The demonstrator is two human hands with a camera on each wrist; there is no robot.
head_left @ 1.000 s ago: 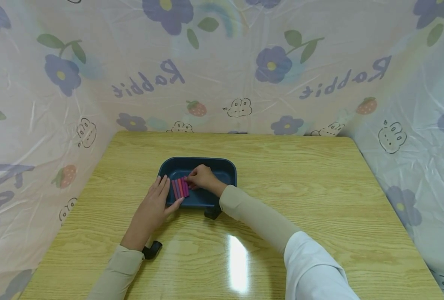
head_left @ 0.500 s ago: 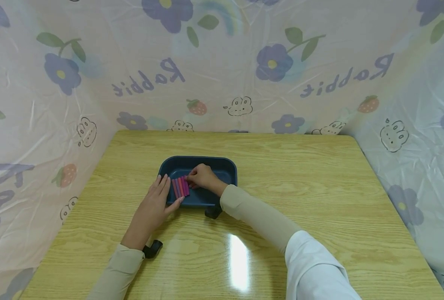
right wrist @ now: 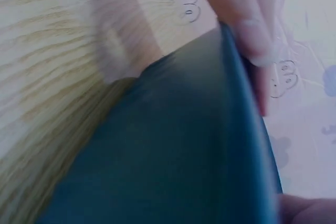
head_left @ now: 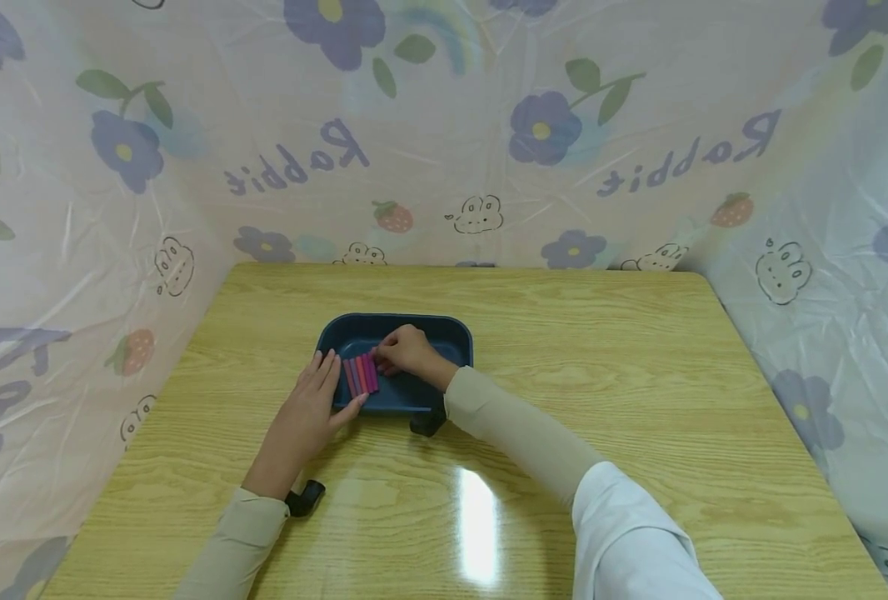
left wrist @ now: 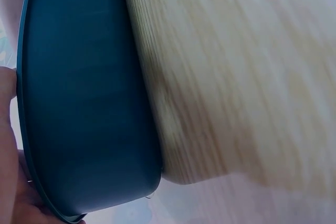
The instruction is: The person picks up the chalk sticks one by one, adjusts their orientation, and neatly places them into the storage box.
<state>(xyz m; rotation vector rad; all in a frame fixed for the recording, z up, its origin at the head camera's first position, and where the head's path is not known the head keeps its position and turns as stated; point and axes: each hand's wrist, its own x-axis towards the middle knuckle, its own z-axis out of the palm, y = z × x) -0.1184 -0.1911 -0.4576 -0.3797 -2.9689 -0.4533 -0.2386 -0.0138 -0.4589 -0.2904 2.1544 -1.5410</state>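
Note:
A dark blue rectangular tray (head_left: pixel 455 333) with rounded corners sits on the wooden table. In its left part, several slim sticks (head_left: pixel 360 375) in purple, red and magenta lie side by side in a row. My left hand (head_left: pixel 311 404) rests over the tray's left front corner, fingers straight along the left rim and thumb reaching over the front one. Inside the tray, my right hand (head_left: pixel 411 352) pinches the upper end of a magenta stick (head_left: pixel 374 351) at the row's right side. Its fingertips partly hide that stick. The left wrist view shows mostly the tray's outer wall (left wrist: pixel 89 98).
The wooden table (head_left: pixel 601 358) extends around the tray on all sides. Black wrist camera mounts (head_left: pixel 305 498) show below both hands, one close to the tray's front edge. A printed cloth (head_left: pixel 429 167) hangs behind the table and along both sides.
My right hand has shifted slightly up and to the right, by the right end of the row. The left hand and the tray have stayed in place.

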